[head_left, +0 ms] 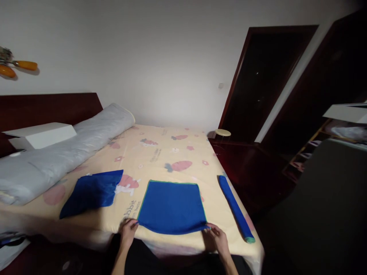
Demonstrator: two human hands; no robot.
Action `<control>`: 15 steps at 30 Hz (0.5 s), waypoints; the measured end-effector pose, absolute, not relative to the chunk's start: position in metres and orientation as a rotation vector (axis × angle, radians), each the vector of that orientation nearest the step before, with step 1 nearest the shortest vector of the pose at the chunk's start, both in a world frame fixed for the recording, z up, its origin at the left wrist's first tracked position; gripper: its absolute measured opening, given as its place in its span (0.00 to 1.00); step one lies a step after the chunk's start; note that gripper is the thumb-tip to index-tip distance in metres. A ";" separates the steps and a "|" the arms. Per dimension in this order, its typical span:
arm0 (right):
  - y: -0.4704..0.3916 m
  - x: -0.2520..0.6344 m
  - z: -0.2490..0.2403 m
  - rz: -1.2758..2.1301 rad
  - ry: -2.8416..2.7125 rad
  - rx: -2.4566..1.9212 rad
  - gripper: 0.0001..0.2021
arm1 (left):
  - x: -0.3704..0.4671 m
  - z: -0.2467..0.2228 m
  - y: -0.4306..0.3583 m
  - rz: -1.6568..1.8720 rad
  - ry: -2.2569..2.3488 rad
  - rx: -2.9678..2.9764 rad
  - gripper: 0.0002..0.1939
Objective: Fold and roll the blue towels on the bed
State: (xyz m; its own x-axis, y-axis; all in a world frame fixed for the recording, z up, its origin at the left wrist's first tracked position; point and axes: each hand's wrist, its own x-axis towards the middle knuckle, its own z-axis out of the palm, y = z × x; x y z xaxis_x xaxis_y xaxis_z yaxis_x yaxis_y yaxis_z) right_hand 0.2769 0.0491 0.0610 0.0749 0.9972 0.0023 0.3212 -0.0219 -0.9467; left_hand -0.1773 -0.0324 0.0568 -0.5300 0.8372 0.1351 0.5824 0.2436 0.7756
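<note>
A square blue cloth (172, 204) with green edging lies spread on the bed in front of me. My left hand (129, 230) pinches its near left corner, and my right hand (218, 236) pinches the near right corner. Between my hands the near edge sags slightly in a curve. To the left lies another piece of blue cloth (93, 191), flat with uneven edges. A rolled blue cloth (236, 210) with a green end rests along the bed's right side, beyond my right hand.
The bed carries a yellow sheet (156, 152) printed with rabbits and carrots. A long grey rolled bedding bundle (86, 141) and a white box (47, 135) lie along the headboard (51, 103). A round stool (223, 132) stands past the far right corner, and shelves (308, 147) stand at right.
</note>
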 end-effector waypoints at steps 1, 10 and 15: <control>0.049 0.276 0.062 0.990 -1.368 -1.481 0.29 | -0.180 0.057 -0.031 1.191 2.181 1.294 0.13; 0.056 0.272 0.060 0.901 -1.403 -1.642 0.29 | -0.188 0.057 -0.024 1.176 2.139 1.206 0.26; 0.064 0.271 0.059 0.729 -1.567 -1.913 0.15 | -0.181 0.060 -0.006 0.929 2.398 1.302 0.11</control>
